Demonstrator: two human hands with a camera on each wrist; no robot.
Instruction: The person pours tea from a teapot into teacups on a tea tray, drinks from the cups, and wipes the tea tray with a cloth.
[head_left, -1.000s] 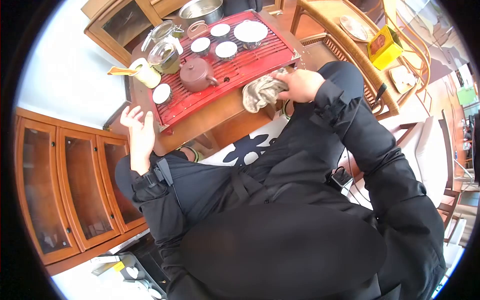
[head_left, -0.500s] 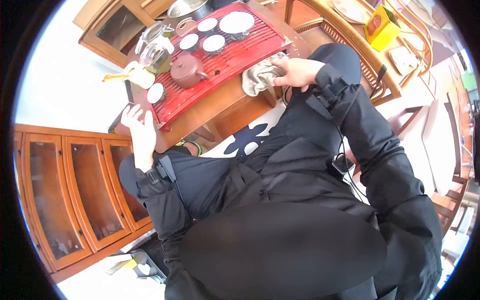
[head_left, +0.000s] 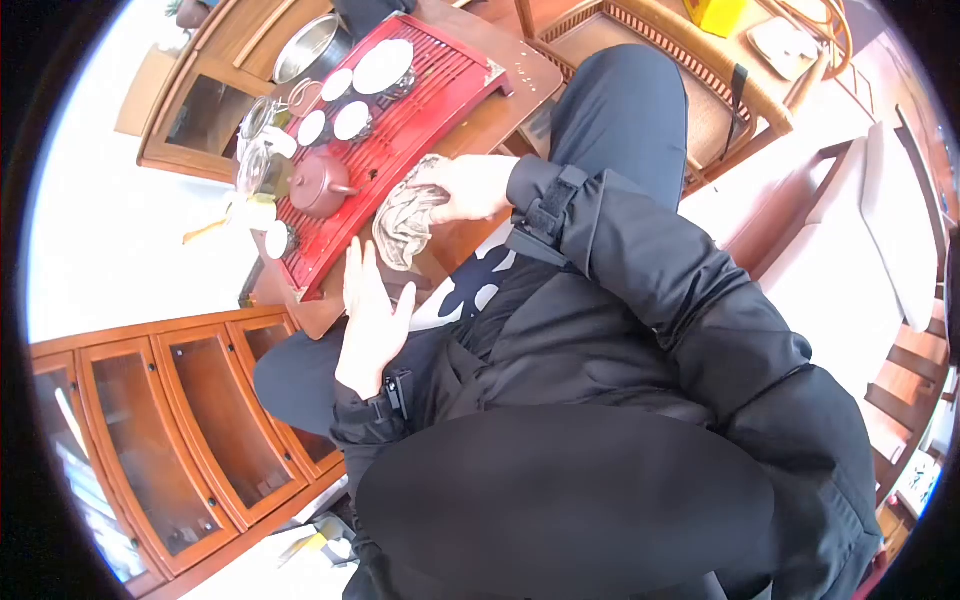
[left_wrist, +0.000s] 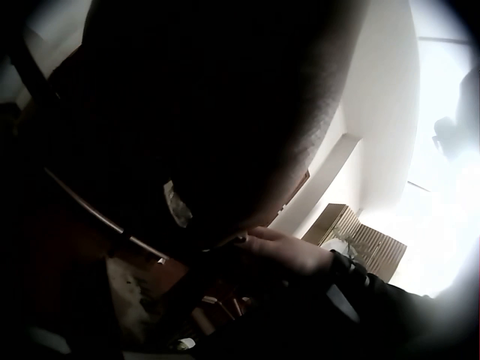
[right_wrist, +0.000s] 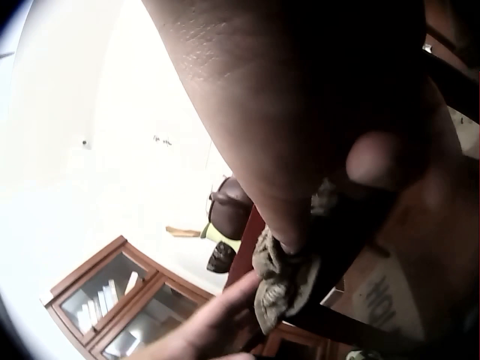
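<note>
My right hand (head_left: 470, 187) grips a crumpled, patterned grey-beige cloth (head_left: 402, 228) at the front edge of the red slatted tea tray (head_left: 400, 140). In the right wrist view the cloth (right_wrist: 279, 296) hangs below the fingers. My left hand (head_left: 372, 325) is held up with fingers straight, its fingertips close to the cloth's left side. On the tray, a reddish-brown clay teapot (head_left: 318, 187) stands with its handle toward the cloth. Dark cups with white insides, one of them a small cup (head_left: 352, 121), stand behind it. The left wrist view is mostly dark.
Behind the tray stands a steel pot (head_left: 312, 50). Glass jars (head_left: 260, 165) and a pale container with a wooden tool line the tray's left side. A glass-door cabinet (head_left: 215, 420) is at the left, a rattan cart (head_left: 620, 70) at the right. My knees flank the table.
My right hand has carried the cloth left along the tray's front edge. My left hand has moved right, toward the cloth. The head view has turned, shifting the tray leftward.
</note>
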